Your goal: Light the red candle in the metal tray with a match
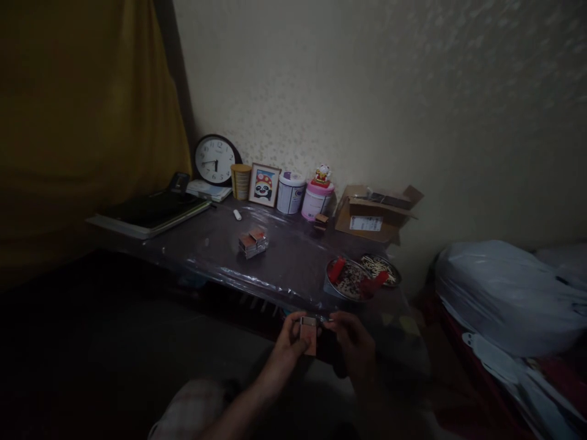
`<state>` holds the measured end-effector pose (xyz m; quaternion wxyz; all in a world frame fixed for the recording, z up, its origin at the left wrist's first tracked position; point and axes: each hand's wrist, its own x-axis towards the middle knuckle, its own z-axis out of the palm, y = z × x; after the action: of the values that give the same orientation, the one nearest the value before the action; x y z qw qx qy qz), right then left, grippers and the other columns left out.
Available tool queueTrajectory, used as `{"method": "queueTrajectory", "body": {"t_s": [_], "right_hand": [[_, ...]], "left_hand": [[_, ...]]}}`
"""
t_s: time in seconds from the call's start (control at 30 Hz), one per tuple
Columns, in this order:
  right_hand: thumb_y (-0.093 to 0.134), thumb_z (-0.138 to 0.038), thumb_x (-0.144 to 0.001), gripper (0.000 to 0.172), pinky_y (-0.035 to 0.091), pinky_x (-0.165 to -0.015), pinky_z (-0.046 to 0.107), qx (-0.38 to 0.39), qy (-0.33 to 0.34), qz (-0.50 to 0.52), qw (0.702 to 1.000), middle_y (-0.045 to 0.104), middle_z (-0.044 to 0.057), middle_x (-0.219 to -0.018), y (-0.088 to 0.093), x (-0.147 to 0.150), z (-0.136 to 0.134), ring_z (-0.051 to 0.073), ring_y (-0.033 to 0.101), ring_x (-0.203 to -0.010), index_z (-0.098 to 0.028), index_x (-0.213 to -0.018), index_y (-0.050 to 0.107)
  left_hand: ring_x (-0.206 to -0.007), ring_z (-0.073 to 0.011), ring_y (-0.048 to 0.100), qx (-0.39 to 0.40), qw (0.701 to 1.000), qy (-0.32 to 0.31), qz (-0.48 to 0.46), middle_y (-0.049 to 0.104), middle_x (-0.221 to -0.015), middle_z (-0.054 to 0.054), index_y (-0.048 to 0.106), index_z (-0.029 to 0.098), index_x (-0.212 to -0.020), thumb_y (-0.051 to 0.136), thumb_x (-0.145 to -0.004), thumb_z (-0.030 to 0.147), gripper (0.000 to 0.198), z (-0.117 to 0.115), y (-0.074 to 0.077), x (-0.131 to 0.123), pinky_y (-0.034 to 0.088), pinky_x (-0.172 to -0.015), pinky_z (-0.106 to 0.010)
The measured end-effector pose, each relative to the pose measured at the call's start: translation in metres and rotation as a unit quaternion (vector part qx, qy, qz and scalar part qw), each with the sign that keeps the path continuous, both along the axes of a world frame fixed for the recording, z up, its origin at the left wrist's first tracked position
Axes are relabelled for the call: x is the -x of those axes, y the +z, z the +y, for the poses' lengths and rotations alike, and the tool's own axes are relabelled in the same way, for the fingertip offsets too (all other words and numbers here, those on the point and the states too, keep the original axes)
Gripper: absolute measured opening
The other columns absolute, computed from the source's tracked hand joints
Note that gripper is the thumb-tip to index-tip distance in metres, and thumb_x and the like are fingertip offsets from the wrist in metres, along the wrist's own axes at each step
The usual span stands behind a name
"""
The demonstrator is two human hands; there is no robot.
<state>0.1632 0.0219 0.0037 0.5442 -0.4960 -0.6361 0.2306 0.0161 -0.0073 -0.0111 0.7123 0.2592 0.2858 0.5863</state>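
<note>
My left hand (288, 343) grips a small matchbox (309, 343), thumb across its front. The box's far end, where the inner tray shows, looks partly slid open. Just to the right, my right hand (354, 342) has its fingers pinched together; something tiny may be at the fingertips, but it is too dark to name. Beyond the right hand stands a bowl (328, 287) of dark-tipped matchsticks with red pieces in it. A second bowl (398, 278) of matchsticks sits behind it. Several matchboxes (253, 242) are stacked farther back on the table.
A plastic-covered table (293, 269) stands against the wall. Along its back are a clock (215, 160), a framed picture (264, 185), tubs (290, 193) and an open carton (367, 223). A dark flat case (160, 211) lies left. White bags (504, 293) sit at right.
</note>
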Motion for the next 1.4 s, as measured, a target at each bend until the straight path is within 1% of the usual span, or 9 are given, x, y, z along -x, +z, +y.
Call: {"method": "queueTrajectory", "body": {"t_s": [0.1, 0.17, 0.33, 0.4, 0.63, 0.83, 1.07, 1.2, 1.4], "right_hand": [[0.056, -0.021, -0.078, 0.006, 0.051, -0.075, 0.029, -0.041, 0.035, -0.029, 0.998, 0.064, 0.002, -0.079, 0.002, -0.003, -0.001, 0.017, 0.062, -0.080, -0.021, -0.076, 0.062], [0.057, -0.021, -0.078, 0.010, 0.050, -0.079, 0.031, -0.062, 0.069, -0.069, 0.993, 0.063, 0.004, -0.089, 0.001, -0.003, -0.004, 0.019, 0.060, -0.088, -0.022, -0.087, 0.061], [0.068, -0.028, -0.072, 0.053, 0.046, -0.092, 0.038, -0.041, 0.169, -0.191, 0.966, 0.054, 0.011, -0.119, -0.004, -0.001, -0.012, 0.026, 0.052, -0.110, -0.021, -0.120, 0.048], [0.069, -0.031, -0.071, 0.060, 0.045, -0.094, 0.038, -0.033, 0.179, -0.207, 0.961, 0.050, 0.012, -0.124, -0.007, 0.000, -0.013, 0.027, 0.050, -0.114, -0.020, -0.125, 0.044], [0.066, -0.029, -0.075, 0.053, 0.044, -0.093, 0.038, -0.014, 0.180, -0.196, 0.964, 0.050, 0.011, -0.122, -0.010, 0.002, -0.014, 0.025, 0.049, -0.113, -0.022, -0.123, 0.043], [0.062, -0.022, -0.076, 0.039, 0.047, -0.087, 0.034, -0.020, 0.172, -0.166, 0.971, 0.056, 0.008, -0.110, -0.006, 0.002, -0.014, 0.022, 0.055, -0.103, -0.023, -0.113, 0.050], [0.062, -0.024, -0.076, 0.031, 0.050, -0.083, 0.031, -0.013, 0.143, -0.111, 0.983, 0.061, 0.006, -0.103, 0.005, 0.003, -0.015, 0.021, 0.060, -0.096, -0.022, -0.106, 0.055], [0.063, -0.029, -0.076, 0.029, 0.051, -0.084, 0.032, 0.023, 0.153, -0.061, 0.986, 0.064, 0.006, -0.101, 0.006, 0.002, -0.015, 0.021, 0.061, -0.096, -0.022, -0.103, 0.058], [0.061, -0.039, -0.078, 0.030, 0.052, -0.086, 0.038, 0.085, 0.155, 0.063, 0.982, 0.068, 0.010, -0.101, 0.004, -0.005, -0.009, 0.023, 0.064, -0.097, -0.021, -0.102, 0.060]], "left_hand": [[-0.082, -0.0190, 0.064, 0.030, 0.999, -0.004, -0.043, 0.067, -0.085, -0.002, 0.047, 0.024, -0.103, 0.064, -0.065, 0.013, 0.043, 0.000, 0.006, 0.002, 0.045, -0.070, -0.027], [-0.084, -0.0194, 0.064, 0.054, 0.996, -0.008, -0.068, 0.067, -0.083, -0.002, 0.048, 0.023, -0.101, 0.064, -0.063, 0.010, 0.043, 0.001, 0.009, 0.005, 0.045, -0.070, -0.027], [-0.083, -0.0193, 0.065, 0.081, 0.993, -0.022, -0.086, 0.068, -0.086, -0.005, 0.050, 0.021, -0.099, 0.064, -0.062, 0.008, 0.042, 0.002, 0.012, 0.011, 0.046, -0.068, -0.026], [-0.081, -0.0191, 0.065, 0.078, 0.993, -0.030, -0.082, 0.068, -0.085, -0.005, 0.052, 0.020, -0.099, 0.064, -0.061, 0.007, 0.041, 0.002, 0.013, 0.012, 0.046, -0.065, -0.025], [-0.090, -0.0230, 0.064, 0.069, 0.994, -0.058, -0.057, 0.064, -0.093, -0.005, 0.055, 0.021, -0.097, 0.064, -0.063, 0.012, 0.036, -0.002, 0.020, 0.012, 0.046, -0.071, -0.028], [-0.078, -0.0195, 0.063, 0.045, 0.997, -0.069, 0.006, 0.060, -0.092, -0.004, 0.060, 0.020, -0.088, 0.066, -0.067, 0.026, 0.023, -0.002, 0.017, 0.011, 0.048, -0.074, -0.034], [-0.085, -0.0189, 0.057, -0.050, 0.987, -0.030, 0.151, 0.064, -0.094, -0.003, 0.060, 0.024, -0.107, 0.071, -0.065, 0.032, 0.044, 0.000, 0.016, 0.020, 0.043, -0.076, -0.027], [-0.087, -0.0201, 0.058, -0.069, 0.979, -0.035, 0.190, 0.068, -0.090, -0.002, 0.066, 0.022, -0.099, 0.071, -0.065, 0.033, 0.036, 0.003, 0.013, 0.024, 0.042, -0.077, -0.027], [-0.090, -0.0234, 0.062, -0.017, 0.993, -0.017, 0.119, 0.071, -0.094, -0.007, 0.069, 0.018, -0.090, 0.071, -0.065, 0.033, 0.030, 0.010, 0.006, 0.021, 0.044, -0.083, -0.033]]}}
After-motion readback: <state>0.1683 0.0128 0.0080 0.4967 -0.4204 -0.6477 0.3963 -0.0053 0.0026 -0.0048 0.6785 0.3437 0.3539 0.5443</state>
